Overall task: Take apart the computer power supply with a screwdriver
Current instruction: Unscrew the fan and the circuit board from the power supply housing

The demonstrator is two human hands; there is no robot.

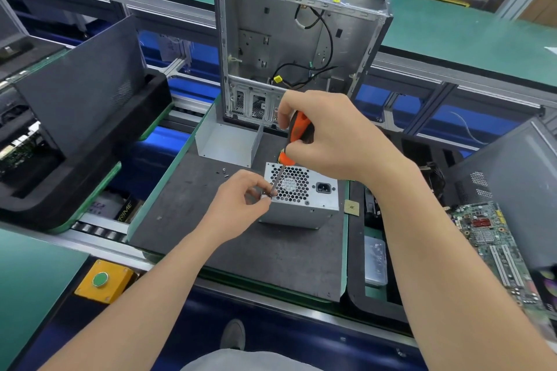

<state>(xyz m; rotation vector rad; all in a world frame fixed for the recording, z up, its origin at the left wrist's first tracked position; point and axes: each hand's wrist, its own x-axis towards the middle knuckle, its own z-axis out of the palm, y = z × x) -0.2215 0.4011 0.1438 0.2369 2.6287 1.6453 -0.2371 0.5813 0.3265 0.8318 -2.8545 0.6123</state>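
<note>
Screwdriver (297,132) up in our right hand (331,138), fingers clenched round the orange-and-black handle, the shaft slanting down and to the left. The tip comes in at the left corner of the power supply (304,214), right on the edge of its perforated fan face. Our left hand (241,194) is there too, thumb and forefinger pinching the shaft at the very tip; whether a screw sits between those fingers, we cannot tell.

The power supply, a grey metal box, rests fan face up, mains socket to the right, on the dark work pallet (241,256), close to the pallet's right edge and about midway between near and far edges.

A few loose screws (224,172) lie on the pallet just beyond our left hand. Behind them sits a bent sheet-metal cover (226,141), and at the far edge stands the stripped computer case (298,48), open side facing us, black cables hanging inside. A small square chip (351,207) lies at the right edge, just beside the power supply. Off to the right we see a green motherboard (494,241); by the near-left corner, a yellow box with a green button (104,280).
</note>
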